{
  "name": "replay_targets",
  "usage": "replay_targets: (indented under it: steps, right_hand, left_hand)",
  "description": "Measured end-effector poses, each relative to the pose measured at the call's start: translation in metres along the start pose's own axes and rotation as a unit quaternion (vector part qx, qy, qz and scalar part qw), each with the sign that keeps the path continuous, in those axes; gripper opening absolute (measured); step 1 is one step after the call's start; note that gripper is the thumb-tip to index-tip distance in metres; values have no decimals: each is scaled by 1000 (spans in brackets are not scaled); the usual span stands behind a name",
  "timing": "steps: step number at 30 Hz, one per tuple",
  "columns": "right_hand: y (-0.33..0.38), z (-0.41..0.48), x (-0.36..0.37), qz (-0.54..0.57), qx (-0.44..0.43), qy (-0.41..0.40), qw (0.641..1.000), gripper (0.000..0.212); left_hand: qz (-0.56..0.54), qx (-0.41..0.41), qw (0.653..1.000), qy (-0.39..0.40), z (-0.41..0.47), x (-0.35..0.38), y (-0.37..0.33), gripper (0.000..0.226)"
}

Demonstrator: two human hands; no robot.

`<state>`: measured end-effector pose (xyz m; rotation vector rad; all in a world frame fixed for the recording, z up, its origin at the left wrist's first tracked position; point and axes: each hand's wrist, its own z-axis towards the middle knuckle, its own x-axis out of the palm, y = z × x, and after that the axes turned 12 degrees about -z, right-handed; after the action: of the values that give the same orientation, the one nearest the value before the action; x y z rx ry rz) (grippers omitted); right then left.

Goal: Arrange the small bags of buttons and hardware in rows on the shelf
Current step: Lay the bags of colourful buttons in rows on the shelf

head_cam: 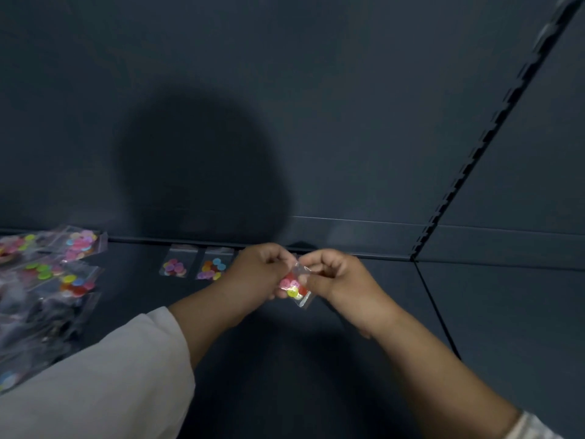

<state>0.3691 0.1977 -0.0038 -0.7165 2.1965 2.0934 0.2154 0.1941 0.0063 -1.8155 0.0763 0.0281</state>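
Both hands pinch one bag (pixel 296 285) of buttons above the shelf (pixel 348 359), the left hand (pixel 258 274) at its left edge, the right hand (pixel 329 277) at its top corner. Two bags (pixel 193 264) lie side by side in a far row; a loose pile (pixel 47 280) sits left. Pulled apart, the seal may open, though blur hides it, and buttons would scatter. A careless drop could leave the row crooked.

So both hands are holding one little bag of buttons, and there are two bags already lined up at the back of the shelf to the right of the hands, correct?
Not quite. In the head view the two bags sit left of the hands, not right.
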Motion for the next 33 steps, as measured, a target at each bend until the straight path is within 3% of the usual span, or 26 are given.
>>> replay_targets:
  steps: [4,7,10,14,17,19,23,33]
  right_hand:
    - [-8,-2,-9,56,74,-63,994,23]
    - [-15,-2,-25,56,78,-110,989,26]
    - [-22,-4,-42,-54,69,-96,992,24]
    - [-36,1,-57,-186,72,-88,976,35]
    - [-41,-4,-57,-333,23,-183,925,44]
    - [-43,-15,-49,-408,-14,-239,881,38]
    - [-61,-36,-24,-528,-41,-164,832,23]
    - [-73,-28,-31,-576,-56,-49,814,55]
  left_hand:
    - [-11,-19,1000,-1,0,17,-1,18]
    - [24,-35,999,30,0,31,5,13]
    - [156,2,984,84,-1,39,14,10]
    - [294,82,951,56,-1,38,19,20]
    - [384,163,908,39,0,35,22,29]
    - [435,197,878,43,3,34,27,37]
    - [502,202,837,82,5,33,35,53]
    - [533,214,805,146,11,35,43,60]
